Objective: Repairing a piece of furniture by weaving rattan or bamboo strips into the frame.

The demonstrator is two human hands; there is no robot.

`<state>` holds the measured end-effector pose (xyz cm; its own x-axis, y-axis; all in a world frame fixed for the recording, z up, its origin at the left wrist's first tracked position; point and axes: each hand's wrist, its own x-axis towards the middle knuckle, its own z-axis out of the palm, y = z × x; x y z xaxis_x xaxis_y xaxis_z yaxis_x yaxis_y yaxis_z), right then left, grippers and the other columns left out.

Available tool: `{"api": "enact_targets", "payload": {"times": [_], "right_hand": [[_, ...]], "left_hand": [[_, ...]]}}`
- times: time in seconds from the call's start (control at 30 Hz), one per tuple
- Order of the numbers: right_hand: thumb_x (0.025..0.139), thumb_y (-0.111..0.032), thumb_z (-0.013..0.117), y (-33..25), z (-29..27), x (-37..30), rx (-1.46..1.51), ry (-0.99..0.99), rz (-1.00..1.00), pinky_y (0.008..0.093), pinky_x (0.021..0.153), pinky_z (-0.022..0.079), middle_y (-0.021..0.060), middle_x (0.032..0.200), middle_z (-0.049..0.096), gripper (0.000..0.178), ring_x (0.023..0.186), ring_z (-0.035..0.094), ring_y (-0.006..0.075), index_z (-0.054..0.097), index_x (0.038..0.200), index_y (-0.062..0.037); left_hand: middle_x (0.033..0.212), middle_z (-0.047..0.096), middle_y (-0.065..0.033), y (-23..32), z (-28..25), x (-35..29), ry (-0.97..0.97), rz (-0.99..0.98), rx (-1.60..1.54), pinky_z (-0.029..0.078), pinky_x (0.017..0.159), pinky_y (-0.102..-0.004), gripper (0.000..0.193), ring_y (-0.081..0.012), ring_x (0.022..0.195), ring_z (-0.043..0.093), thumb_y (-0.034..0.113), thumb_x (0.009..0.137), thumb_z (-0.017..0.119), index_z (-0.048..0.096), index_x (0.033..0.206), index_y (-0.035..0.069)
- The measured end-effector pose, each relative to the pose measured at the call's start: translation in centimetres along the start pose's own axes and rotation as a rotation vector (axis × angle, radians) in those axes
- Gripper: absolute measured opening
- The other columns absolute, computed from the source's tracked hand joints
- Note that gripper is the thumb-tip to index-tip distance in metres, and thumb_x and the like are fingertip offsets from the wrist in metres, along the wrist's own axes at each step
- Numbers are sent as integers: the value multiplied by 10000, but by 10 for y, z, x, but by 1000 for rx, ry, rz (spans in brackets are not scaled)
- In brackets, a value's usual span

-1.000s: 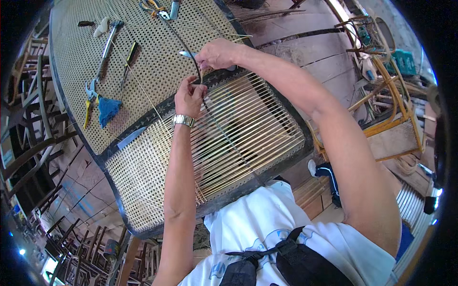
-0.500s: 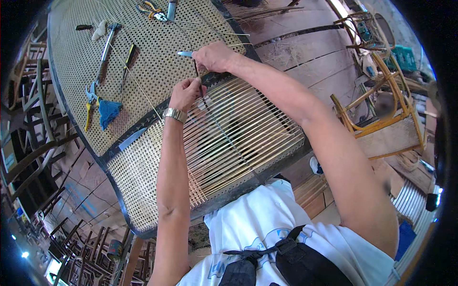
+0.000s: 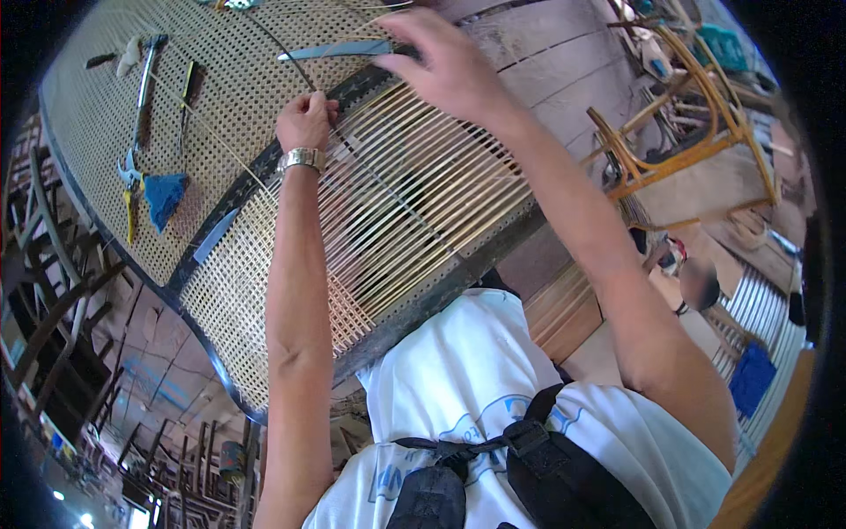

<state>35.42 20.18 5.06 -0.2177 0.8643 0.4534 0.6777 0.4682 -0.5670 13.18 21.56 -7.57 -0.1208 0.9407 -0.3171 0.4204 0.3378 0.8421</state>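
My left hand [image 3: 304,123] is closed in a pinch on a thin dark strip [image 3: 394,194], at the inner edge of a dark-framed cane panel. The strip runs over the stretched pale cane strands [image 3: 423,176] toward me, and its other end goes off to the far side. My right hand [image 3: 441,66], slightly smeared by motion, is raised with thumb and fingers apart, holding nothing visible. Near its thumb, a long flat blue strip-like tool [image 3: 335,50] lies on the woven cane [image 3: 238,88]. Closely woven cane [image 3: 233,295] fills the near left section.
On the far panel lie a hammer [image 3: 148,93], a screwdriver [image 3: 187,93], yellow-handled pliers [image 3: 131,194] and a blue cloth [image 3: 164,198]. Another flat blue piece [image 3: 216,236] rests by the crossbar. A wooden chair frame [image 3: 696,150] and a person [image 3: 698,280] are at right.
My right hand has let go of the blue tool, opened and moved up and right. My left hand stays on the dark strip. The whole view has shifted.
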Motion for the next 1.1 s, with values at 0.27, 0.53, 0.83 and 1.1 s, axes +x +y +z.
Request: {"api": "enact_targets", "payload": {"times": [0.27, 0.53, 0.83, 1.1], "right_hand": [[990, -225, 659, -98, -141, -305, 5, 137, 1189, 291, 718, 522, 57, 957, 670, 259, 820, 638, 119, 634, 1159, -31], [1033, -339, 607, -167, -42, -366, 758, 165, 1477, 239, 639, 487, 23, 965, 622, 336, 746, 620, 92, 582, 1208, -53], [1018, -253, 620, -166, -88, -370, 498, 14, 1303, 246, 596, 392, -53, 701, 527, 283, 657, 471, 48, 606, 814, -57], [1008, -226, 628, -179, -92, -376, 491, -31, 1246, 254, 610, 402, -41, 683, 522, 279, 672, 474, 54, 590, 801, -43]], "left_hand": [[902, 706, -13, -13, 3, 48, -402, 86, -494, 497, 684, -206, 234, -86, 774, 647, 78, 886, 736, 672, 1086, -24], [980, 715, 17, 11, -14, 58, -634, 78, -114, 477, 809, -257, 376, -95, 889, 604, 281, 914, 748, 694, 1203, 46], [880, 694, -29, 2, -20, 72, -564, 150, -240, 456, 611, -240, 221, -90, 713, 590, 185, 930, 712, 637, 1050, 14], [736, 554, 47, 4, -24, 82, -605, 387, 214, 456, 608, -275, 586, -84, 696, 537, 302, 602, 1004, 617, 985, 85]]}}
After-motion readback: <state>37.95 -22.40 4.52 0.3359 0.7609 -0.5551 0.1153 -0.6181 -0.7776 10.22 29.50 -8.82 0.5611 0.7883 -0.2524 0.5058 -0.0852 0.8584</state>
